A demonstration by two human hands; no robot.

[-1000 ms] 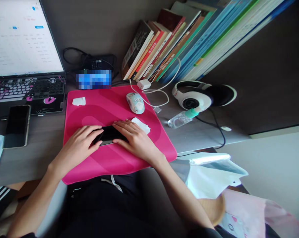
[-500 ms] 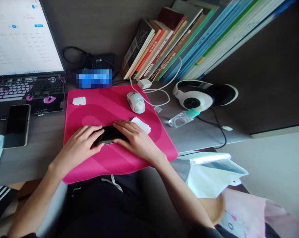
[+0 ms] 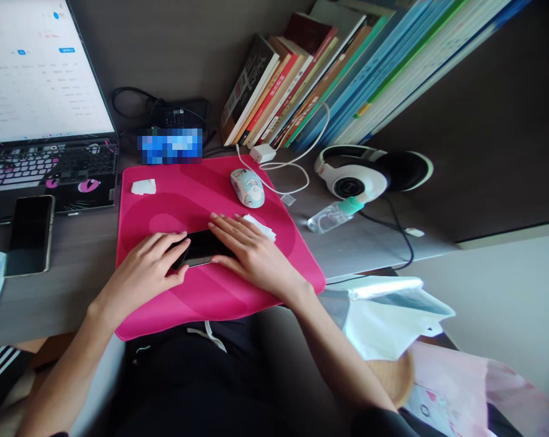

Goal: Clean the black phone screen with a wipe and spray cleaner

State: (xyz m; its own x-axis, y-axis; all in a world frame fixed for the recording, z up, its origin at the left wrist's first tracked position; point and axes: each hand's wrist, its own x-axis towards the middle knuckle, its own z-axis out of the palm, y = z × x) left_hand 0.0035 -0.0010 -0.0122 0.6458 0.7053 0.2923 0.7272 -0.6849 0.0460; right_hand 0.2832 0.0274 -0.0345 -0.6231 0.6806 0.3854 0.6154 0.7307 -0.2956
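Observation:
A black phone (image 3: pixel 200 247) lies flat on a pink desk mat (image 3: pixel 210 291). My left hand (image 3: pixel 144 270) wraps round the phone's left end, fingers curled over it and the thumb at its near edge. At the right end my right hand (image 3: pixel 251 255) covers the phone with its fingers laid across and the thumb along the near side. A folded white wipe (image 3: pixel 265 229) shows from under my right fingers. Only the phone's middle is visible between the hands.
On the mat are a patterned mouse (image 3: pixel 247 187) and a small white pad (image 3: pixel 144 186). A laptop (image 3: pixel 42 91) and a second phone (image 3: pixel 30 233) lie left. Books (image 3: pixel 324 73), a charger (image 3: pixel 262 153), headphones (image 3: pixel 369 173) and a small bottle (image 3: pixel 331 216) sit right.
Both hands stay on the phone. My right fingers have crept slightly farther across it, and the view has shifted a little.

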